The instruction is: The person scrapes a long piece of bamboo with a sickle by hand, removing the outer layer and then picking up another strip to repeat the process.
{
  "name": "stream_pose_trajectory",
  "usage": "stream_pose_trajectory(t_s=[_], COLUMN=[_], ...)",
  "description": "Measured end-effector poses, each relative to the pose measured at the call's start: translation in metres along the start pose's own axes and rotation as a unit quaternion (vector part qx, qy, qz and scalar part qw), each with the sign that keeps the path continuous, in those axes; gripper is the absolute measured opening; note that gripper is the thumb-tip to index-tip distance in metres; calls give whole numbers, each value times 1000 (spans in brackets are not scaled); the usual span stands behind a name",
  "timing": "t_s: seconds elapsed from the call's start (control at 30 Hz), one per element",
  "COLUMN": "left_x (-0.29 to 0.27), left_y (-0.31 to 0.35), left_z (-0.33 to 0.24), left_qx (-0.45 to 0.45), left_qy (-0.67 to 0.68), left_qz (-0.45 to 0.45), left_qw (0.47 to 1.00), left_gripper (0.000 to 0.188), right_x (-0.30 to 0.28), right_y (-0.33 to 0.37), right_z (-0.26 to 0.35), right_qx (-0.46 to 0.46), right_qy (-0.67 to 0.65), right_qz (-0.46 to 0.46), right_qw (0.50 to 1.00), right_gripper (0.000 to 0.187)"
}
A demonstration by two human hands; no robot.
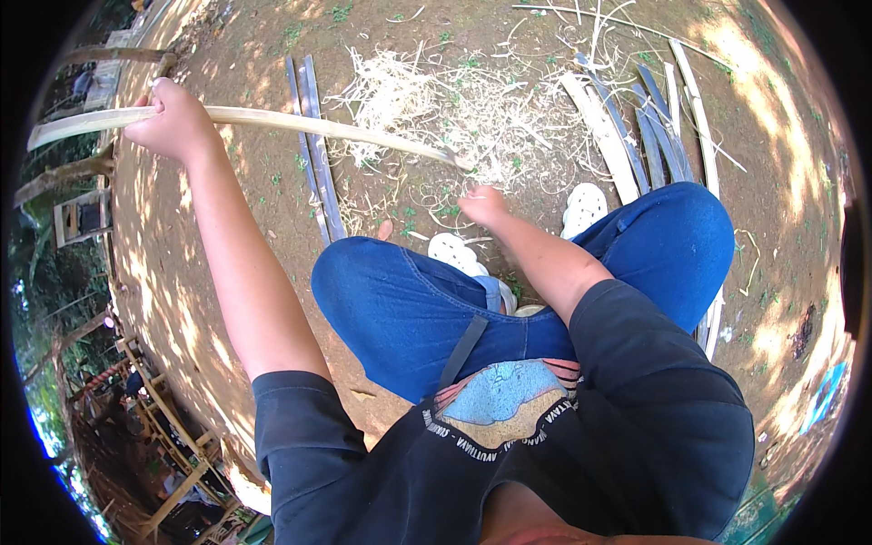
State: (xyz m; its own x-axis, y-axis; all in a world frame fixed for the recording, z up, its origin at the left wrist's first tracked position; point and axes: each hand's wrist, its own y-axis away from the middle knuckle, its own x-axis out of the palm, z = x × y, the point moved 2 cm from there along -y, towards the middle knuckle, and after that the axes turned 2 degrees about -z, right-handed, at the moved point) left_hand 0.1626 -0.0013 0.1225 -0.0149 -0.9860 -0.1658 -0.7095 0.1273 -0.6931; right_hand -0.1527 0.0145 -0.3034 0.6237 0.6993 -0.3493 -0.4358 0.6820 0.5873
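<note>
My left hand (pixel 175 123) is stretched far out to the left, its fingers wrapped round a long, pale, slightly curved wooden strip (pixel 313 127). One end of the strip sticks out beyond that hand; the other slopes down toward the ground in front of my feet. Close to this lower end is my right hand (pixel 483 205), closed, just ahead of my white shoes. What it grips, if anything, is not distinguishable against the shavings. A small dark patch shows at the strip's tip. Pale curled shavings (pixel 391 95) lie heaped beyond my right hand.
Two dark strips (pixel 318 150) lie left of the shavings. Several dark strips (pixel 658 127) and pale strips (pixel 607 136) lie by my right knee. My bent knees in blue trousers (pixel 391 304) flank my right forearm. Wooden posts and rails (pixel 173 436) stand at the left edge.
</note>
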Motion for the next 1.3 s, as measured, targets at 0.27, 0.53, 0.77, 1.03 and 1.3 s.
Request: stream_pose_trajectory(t_s=[0.27, 0.53, 0.77, 1.03, 1.3], left_x=[-2, -4, -7, -12, -12], left_y=[-12, 4, 3, 4, 13], left_z=[19, 8, 6, 9, -6], left_qx=[5, -32, -48, -30, -43], left_qy=[7, 65, 53, 67, 93], left_qz=[21, -1, -2, -5, -11], left_qw=[1000, 997, 997, 997, 995], left_gripper=[44, 40, 40, 40, 36], right_x=[8, 7, 0, 2, -15], right_y=[17, 11, 7, 27, 8], right_z=[41, 51, -2, 55, -25], right_qx=[-51, -66, 61, -31, 71], right_qy=[-5, -59, -11, -10, 92], right_qz=[39, 32, 58, 63, 53], right_qw=[998, 996, 996, 998, 992], right_gripper=[30, 28, 29, 34, 37])
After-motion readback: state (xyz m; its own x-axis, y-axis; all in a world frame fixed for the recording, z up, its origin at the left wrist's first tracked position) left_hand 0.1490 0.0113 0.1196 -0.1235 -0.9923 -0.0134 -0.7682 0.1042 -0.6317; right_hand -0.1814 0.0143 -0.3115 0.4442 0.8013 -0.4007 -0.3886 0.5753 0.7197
